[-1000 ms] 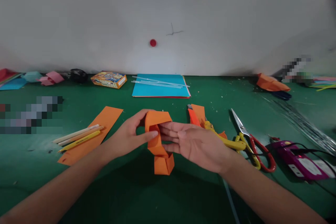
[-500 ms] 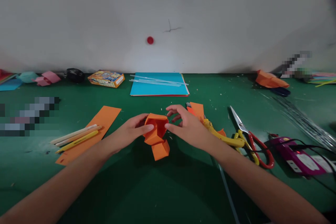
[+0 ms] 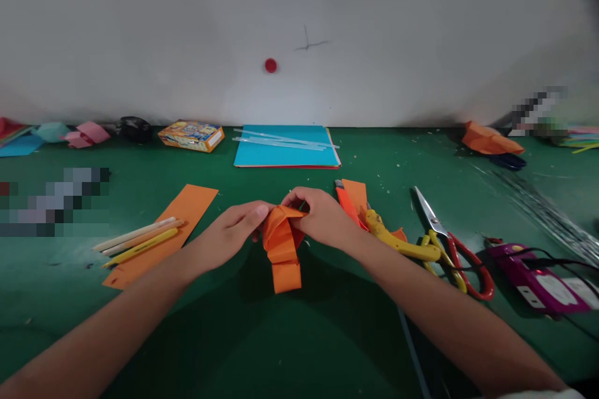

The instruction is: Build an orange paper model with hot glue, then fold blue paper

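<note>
A folded orange paper shape [image 3: 282, 242] is held up over the middle of the green table, its square end pointing down toward me. My left hand [image 3: 241, 227] pinches its upper left side, thumb on top. At its upper right edge my right hand [image 3: 318, 215] is closed on the paper, the fingertips partly hidden behind it. Just right of that hand lie an orange cutter [image 3: 347, 202], an orange paper piece [image 3: 356, 195] and a yellow glue gun [image 3: 397, 242]. On the left, pencils and a yellow pen [image 3: 140, 248] rest on an orange paper strip [image 3: 199, 198].
Red-and-yellow scissors [image 3: 435, 224] and a purple power strip [image 3: 533, 277] with cables lie on the right. Along the back stand a blue paper stack [image 3: 285, 153] with clear glue sticks, a small orange box [image 3: 191, 135], black tape [image 3: 134, 129] and an orange folded paper [image 3: 491, 139].
The orange paper shape has been turned so its hollow opening no longer faces me. My right hand has moved in from loosely spread fingers to gripping the shape's upper edge.
</note>
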Motion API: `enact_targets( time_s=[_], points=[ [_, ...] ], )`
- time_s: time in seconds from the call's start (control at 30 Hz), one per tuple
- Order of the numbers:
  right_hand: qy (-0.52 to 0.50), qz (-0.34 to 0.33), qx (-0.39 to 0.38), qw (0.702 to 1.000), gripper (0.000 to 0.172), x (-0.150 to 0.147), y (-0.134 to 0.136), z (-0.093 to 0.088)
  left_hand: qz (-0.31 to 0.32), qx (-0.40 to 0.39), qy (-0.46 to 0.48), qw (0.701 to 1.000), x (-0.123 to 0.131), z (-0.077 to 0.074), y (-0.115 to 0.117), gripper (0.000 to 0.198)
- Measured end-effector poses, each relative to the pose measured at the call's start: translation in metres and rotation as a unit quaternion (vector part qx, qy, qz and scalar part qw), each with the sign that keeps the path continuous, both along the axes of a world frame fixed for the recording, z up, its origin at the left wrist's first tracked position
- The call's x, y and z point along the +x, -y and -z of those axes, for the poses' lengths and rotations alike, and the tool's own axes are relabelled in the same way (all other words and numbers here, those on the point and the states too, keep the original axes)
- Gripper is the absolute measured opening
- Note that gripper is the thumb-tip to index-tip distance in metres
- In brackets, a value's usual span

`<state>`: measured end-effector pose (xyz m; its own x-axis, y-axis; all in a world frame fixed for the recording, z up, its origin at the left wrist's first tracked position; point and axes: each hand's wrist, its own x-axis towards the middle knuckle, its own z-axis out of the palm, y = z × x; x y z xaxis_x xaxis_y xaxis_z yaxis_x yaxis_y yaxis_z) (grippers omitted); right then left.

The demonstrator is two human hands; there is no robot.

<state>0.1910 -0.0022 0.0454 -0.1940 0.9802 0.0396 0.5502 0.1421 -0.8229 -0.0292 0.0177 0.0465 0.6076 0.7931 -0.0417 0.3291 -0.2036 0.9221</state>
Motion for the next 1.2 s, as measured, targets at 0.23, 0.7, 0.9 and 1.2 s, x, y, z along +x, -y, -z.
enact_targets(
  time_s=[0.23,0.7,0.9,1.2],
  points=[
    [-0.042,-0.024,-0.004,0.999,0.015,0.004,0.004,-0.002,-0.03,-0.07,0.031,0.997,0.005,-0.002,-0.002,0.046],
    [-0.041,-0.027,-0.054,0.997,0.012,0.014,-0.007,-0.027,-0.069,-0.131,0.098,0.984,0.021,-0.002,-0.006,0.036],
    [0.009,0.002,-0.021,1.0,0.012,0.018,-0.012,-0.021,-0.082,-0.064,0.054,0.993,0.026,-0.007,-0.009,0.038],
    [0.138,0.021,0.048,0.989,0.045,0.01,0.002,-0.025,-0.091,-0.145,0.103,0.98,0.028,-0.01,-0.004,0.045]
  ],
)
